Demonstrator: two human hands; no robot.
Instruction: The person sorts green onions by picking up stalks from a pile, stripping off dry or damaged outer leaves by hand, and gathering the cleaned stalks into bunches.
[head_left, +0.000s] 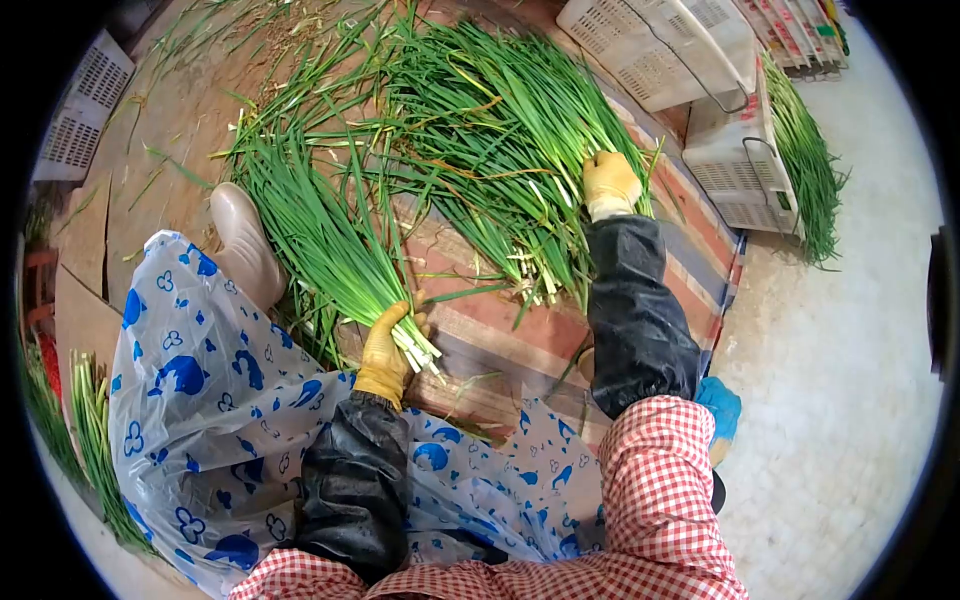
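Observation:
In a yellow glove, my left hand (pixel 384 352) is closed round the pale lower stems of a bunch of green chives (pixel 310 215). The leaves fan away toward the upper left, and the white ends poke out past my fingers. My right hand (pixel 610 184), also gloved in yellow, has its fingers curled over the pale stems of more chives at the right side of a large heap (pixel 480 120). My right fingertips are partly hidden among the stems. The heap lies on a striped cloth (pixel 490 335) with loose leaves round it.
White crates (pixel 655 50) stand at upper right; another crate (pixel 735 165) has chives (pixel 805 160) hanging over its side. A third crate (pixel 85 105) is at upper left. More chives (pixel 95 420) lie at lower left. A blue-patterned plastic apron (pixel 200 400) covers my legs beside a pale boot (pixel 245 240).

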